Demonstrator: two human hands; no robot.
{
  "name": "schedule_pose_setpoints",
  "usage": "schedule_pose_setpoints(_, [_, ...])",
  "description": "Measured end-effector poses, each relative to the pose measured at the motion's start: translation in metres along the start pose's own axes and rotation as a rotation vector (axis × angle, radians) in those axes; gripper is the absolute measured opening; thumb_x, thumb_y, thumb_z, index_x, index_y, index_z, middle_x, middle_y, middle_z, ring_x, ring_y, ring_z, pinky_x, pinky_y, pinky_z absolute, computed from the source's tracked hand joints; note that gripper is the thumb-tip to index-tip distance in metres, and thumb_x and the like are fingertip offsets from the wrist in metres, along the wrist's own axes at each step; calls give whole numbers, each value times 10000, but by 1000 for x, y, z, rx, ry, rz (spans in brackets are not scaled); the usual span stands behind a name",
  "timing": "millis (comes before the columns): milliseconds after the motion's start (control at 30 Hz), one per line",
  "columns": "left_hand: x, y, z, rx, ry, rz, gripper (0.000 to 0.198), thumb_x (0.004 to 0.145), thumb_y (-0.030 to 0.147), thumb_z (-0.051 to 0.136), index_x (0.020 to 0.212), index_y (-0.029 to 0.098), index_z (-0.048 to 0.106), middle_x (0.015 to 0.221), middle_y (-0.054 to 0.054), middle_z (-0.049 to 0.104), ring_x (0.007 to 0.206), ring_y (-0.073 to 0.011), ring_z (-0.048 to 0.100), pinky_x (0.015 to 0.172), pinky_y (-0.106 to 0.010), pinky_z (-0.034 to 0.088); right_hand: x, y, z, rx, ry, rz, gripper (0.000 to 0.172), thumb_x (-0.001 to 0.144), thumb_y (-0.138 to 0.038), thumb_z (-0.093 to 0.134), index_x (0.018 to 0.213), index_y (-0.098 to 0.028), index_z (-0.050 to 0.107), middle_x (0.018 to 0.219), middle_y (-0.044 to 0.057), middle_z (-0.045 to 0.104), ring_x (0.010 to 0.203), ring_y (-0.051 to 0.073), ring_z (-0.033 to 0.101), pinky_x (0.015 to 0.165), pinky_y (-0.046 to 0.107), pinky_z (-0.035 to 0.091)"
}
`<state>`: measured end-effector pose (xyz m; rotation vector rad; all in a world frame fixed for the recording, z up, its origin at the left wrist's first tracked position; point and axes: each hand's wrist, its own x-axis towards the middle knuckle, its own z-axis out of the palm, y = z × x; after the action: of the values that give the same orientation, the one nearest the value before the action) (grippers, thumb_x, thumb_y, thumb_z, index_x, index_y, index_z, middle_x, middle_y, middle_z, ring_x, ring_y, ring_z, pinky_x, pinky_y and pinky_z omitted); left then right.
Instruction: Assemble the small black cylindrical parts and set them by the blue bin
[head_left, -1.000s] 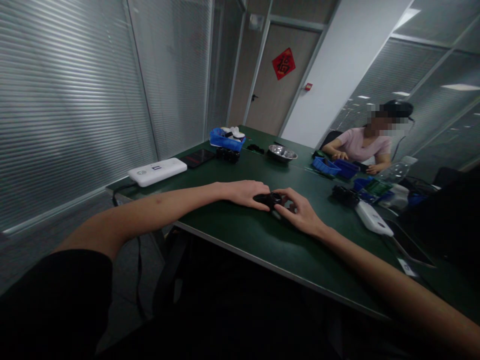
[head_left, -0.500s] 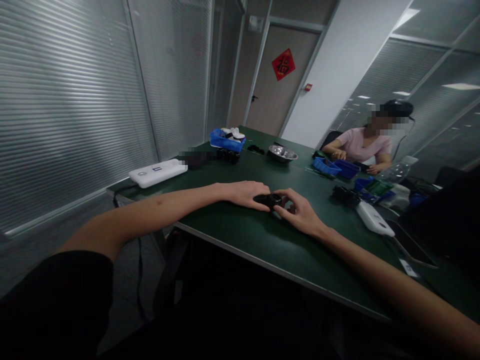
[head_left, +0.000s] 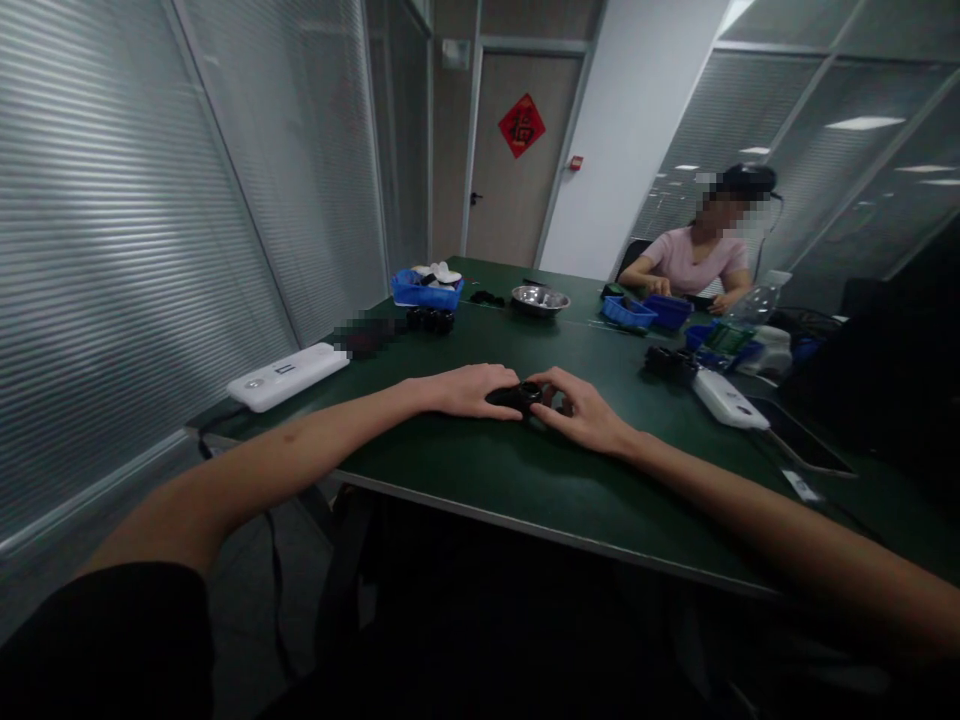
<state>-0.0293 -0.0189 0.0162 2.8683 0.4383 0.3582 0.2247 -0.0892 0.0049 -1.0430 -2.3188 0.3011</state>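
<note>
On the green table (head_left: 450,470), near its front edge, lies a small black part (head_left: 511,400) with a round, ring-like end; its exact kind I cannot make out. My left hand (head_left: 472,388) rests palm down over the left end of this part, fingers and thumb around it. From the other side my right hand (head_left: 583,410) curves its thumb and fingers against the ring-like end. Much of the part is hidden under my left hand.
A white power bank (head_left: 289,376) lies left, another (head_left: 729,398) right beside a dark tablet-like device (head_left: 802,435). Farther back are a blue basket (head_left: 427,290), black parts (head_left: 430,320), a metal bowl (head_left: 541,300), and a plastic bottle (head_left: 746,320). A person (head_left: 697,260) sits across.
The view has levelled and turned slightly right, so everything sits farther left in the picture. Both hands stay on the black part, with little visible change in grip.
</note>
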Motion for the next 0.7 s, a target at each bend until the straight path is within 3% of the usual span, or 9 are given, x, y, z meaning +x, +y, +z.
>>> schedule_pose_setpoints(267, [-1,4,-3,-19,-26,-51,483,985,584,558,1223,168,614,1175,-107,646,1054,-250,594,918,-361,455,1,1,3,15,37,44,435,932,-540,688,1202,-208,609,1092,77,677,865,214,653,775,373,546])
schedule_pose_setpoints(567, [0,3,-3,-46,-12,-41,464,982,561,586,1270,198,597,1208,-108,658,1108,-256,607,970,-392,481,0,9,6,-25,63,-46,380,982,-472,622,1268,-222,627,1134,85,677,895,220,657,822,394,542])
schedule_pose_setpoints(700, [0,0,-1,-42,-16,-45,444,984,546,595,1248,189,599,1241,-112,647,1122,-250,602,994,-402,483,1,9,7,-24,64,-8,431,956,-517,656,1255,-211,608,1138,91,687,911,228,660,810,394,540])
